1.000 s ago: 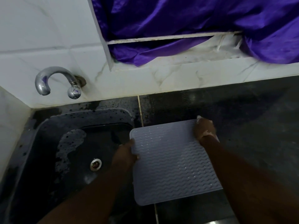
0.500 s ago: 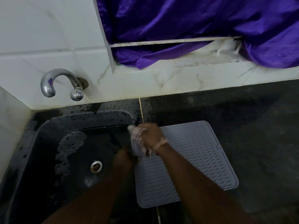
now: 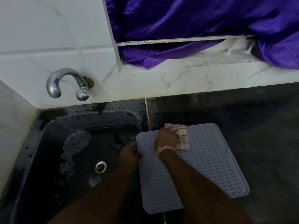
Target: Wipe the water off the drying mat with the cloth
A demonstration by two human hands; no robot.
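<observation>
Dim frame overall, low indoor light, bluish-grey cast. Brightest zone is the white tiled wall at 11 o'clock; light appears to fall from above. Purple curtain at 1 o'clock shows soft sheen on its folds. Chrome tap at 10 o'clock carries small specular glints. Black sink at 8 o'clock and dark countertop at 3 o'clock are underexposed, detail crushed, faint wet shine. Both forearms at 6 o'clock read nearly silhouette. Cloth at centre is slightly motion-blurred. Wide-angle bowing bends wall lines near edges. Mild compression softness, noise in shadows.
</observation>
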